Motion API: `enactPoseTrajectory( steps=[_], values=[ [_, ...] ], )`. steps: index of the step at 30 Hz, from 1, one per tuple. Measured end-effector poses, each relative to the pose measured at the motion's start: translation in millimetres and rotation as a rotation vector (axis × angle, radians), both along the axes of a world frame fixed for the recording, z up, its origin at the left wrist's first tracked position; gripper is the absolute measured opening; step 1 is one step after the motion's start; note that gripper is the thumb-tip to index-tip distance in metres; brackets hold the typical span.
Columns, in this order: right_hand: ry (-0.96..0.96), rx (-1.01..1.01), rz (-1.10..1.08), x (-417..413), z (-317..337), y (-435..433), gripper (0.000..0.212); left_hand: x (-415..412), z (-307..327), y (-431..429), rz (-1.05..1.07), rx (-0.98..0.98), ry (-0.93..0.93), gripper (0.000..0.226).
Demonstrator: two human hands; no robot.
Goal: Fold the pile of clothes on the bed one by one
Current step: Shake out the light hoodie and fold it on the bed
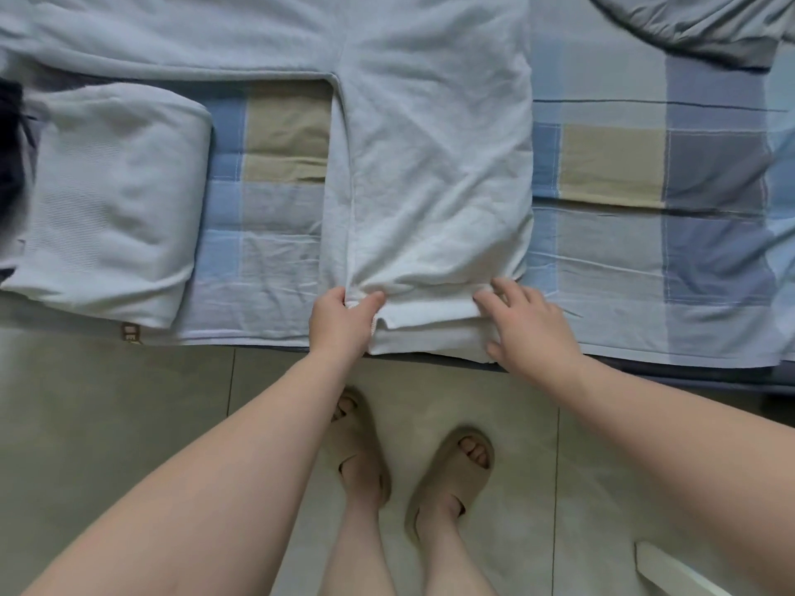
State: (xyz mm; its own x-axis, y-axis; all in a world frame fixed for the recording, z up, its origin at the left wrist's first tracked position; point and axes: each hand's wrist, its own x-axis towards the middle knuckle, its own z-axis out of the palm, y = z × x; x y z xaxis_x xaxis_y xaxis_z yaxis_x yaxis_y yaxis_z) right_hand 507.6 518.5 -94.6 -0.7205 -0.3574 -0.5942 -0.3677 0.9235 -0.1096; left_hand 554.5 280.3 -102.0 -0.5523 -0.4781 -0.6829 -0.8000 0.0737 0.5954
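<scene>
1. My left hand (342, 322) pinches the near hem of the pale garment (430, 165) between thumb and curled fingers.
2. My right hand (531, 329) grips the same hem at its other corner, fingers bent over the fold and thumb at the edge.
3. The garment lies flat on the checked sheet (611, 165), stretching away from both hands.
4. A folded pale piece (112, 200) sits well left of my left hand, and a grey garment (697, 32) lies far beyond my right.

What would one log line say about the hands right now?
item: white shirt, spread on bed | left hand: pinches hem | right hand: grips hem | left of it: folded pale garment
</scene>
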Motion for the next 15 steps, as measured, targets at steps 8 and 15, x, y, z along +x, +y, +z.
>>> enactPoseTrajectory(
  steps=[8, 15],
  values=[
    [0.252, -0.238, 0.011, -2.7, -13.5, -20.4, 0.009, 4.4, -5.4, -18.5, -0.085, -0.23, -0.059, 0.017],
    [0.336, -0.427, -0.053, 20.7, -7.2, -21.4, 0.008, 5.9, 8.6, -26.2, -0.057, -0.342, 0.045, 0.018]
  ],
)
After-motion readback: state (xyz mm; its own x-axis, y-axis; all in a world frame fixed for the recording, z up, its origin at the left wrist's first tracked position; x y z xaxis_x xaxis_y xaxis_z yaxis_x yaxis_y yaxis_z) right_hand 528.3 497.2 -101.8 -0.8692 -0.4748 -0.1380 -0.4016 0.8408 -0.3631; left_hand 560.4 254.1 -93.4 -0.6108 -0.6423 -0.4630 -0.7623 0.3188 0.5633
